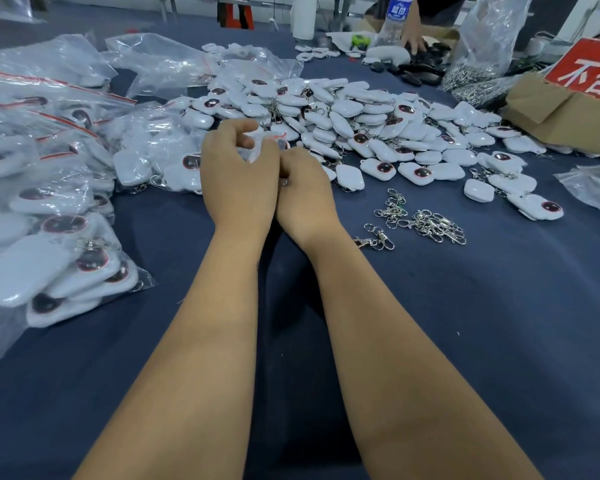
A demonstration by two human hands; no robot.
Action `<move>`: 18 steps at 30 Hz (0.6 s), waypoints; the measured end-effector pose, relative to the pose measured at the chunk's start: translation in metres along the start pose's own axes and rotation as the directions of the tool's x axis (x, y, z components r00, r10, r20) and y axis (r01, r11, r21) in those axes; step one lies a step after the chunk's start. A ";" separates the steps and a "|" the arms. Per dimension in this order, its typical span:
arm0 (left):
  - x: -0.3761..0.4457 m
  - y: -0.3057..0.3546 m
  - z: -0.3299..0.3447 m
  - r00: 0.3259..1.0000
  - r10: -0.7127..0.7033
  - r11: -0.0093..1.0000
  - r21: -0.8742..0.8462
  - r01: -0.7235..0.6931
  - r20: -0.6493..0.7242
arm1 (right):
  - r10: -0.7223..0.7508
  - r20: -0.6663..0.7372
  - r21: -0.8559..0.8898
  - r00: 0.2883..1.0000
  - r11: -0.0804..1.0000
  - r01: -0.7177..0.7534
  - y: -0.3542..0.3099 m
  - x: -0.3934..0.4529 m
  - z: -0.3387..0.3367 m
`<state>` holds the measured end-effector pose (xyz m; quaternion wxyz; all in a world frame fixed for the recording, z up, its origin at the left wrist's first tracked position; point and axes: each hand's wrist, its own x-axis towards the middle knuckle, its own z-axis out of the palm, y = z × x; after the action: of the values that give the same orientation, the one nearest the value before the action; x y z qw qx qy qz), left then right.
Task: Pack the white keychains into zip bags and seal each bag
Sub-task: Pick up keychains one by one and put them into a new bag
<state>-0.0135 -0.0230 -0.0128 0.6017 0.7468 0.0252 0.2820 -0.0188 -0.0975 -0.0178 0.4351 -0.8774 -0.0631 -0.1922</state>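
My left hand (236, 174) and my right hand (303, 183) are pressed together over the middle of the table, fingers curled round a clear zip bag (262, 143) with a red seal strip. White shows inside the bag; its contents are mostly hidden by my fingers. Just beyond my hands spreads a big heap of loose white keychains (361, 119), many showing a dark round face and a metal clip. Filled zip bags (49, 216) are stacked along the left side.
Loose metal clips (426, 220) lie right of my hands on the blue cloth (499, 323). A cardboard box (561, 112) with a red sign stands far right. Another person's hand (413, 34), a water bottle (394, 19) and black parts are at the far edge.
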 end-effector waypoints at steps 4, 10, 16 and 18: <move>-0.004 0.008 0.001 0.999 0.053 0.988 -0.148 -0.051 0.008 | 0.186 -0.220 -0.204 0.958 0.951 -0.232 0.011 0.003 -0.017; -0.010 0.020 0.009 0.965 -0.085 0.857 -0.476 0.198 0.248 | 0.282 -0.176 -0.423 0.943 0.843 -0.331 0.021 0.003 -0.020; -0.022 0.024 0.026 0.902 -0.212 0.862 -0.362 0.354 0.376 | 0.268 -0.252 -0.380 0.930 0.856 -0.350 0.022 0.006 -0.017; -0.021 0.020 0.027 0.894 -0.283 0.848 -0.344 0.402 0.348 | 0.258 -0.280 -0.326 0.925 0.880 -0.344 0.018 0.008 -0.018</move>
<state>-0.0249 -0.0603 -0.0064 0.7820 0.6204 0.0132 0.0576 -0.0116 -0.1233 -0.0183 0.2912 -0.9143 0.1626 -0.2298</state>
